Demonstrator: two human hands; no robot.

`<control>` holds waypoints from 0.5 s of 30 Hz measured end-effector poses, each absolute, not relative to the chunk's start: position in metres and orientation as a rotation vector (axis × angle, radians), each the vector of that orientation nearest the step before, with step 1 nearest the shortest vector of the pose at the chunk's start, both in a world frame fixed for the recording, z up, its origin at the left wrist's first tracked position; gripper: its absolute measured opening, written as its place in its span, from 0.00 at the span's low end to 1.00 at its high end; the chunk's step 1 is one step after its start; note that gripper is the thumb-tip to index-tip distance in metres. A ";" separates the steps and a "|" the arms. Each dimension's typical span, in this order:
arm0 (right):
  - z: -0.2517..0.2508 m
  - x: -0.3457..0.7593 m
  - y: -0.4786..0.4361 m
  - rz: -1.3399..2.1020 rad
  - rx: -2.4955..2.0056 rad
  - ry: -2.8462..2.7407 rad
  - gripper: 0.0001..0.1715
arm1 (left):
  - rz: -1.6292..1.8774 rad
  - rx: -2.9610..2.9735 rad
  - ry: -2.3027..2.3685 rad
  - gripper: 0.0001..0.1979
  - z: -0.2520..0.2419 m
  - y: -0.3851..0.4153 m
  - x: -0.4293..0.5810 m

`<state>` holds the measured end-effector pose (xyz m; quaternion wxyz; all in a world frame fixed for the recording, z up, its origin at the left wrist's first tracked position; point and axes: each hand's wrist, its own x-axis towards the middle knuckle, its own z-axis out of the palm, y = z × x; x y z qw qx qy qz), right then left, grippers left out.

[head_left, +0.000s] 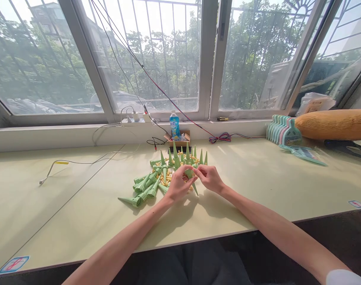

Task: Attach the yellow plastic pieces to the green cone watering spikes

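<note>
- Table (257, 190): pale top, under the window.
- Cone pile (146, 186): green, lying just left of the hands.
- Left hand (178, 185), right hand (209, 178): fingertips of both pinched on the held cone (194, 188).
- Held cone sits between the hands, equally near each, long axis slanted, tip toward the person.

The left hand (178, 186) covers most of the cone (190, 173) it grips; only a bit between the hands and the tip below the fingers show. Whether the right hand (209, 178) pinches that cone's wide end or some small part there cannot be told, as its fingertips are too small to read. The yellow bits (167, 179) lie half buried in the pile (144, 188), their shape unclear. The bottle (174, 125) label is unreadable, and the bottle hides part of the box (184, 138). The cushion (335, 123) runs off the right edge. Both forearms leave at the bottom edge. The sticker (14, 264) is blurred.
</note>
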<state>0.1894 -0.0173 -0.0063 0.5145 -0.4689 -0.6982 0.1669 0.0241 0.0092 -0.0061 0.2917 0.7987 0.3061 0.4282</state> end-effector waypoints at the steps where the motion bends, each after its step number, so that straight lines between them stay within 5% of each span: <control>1: -0.007 0.189 -0.017 0.400 -1.126 -1.679 0.26 | 1.138 2.133 0.824 0.14 -0.006 0.009 0.024; 15: -0.004 0.189 -0.018 0.462 -1.103 -1.726 0.22 | 1.248 2.232 0.834 0.11 -0.004 0.007 0.024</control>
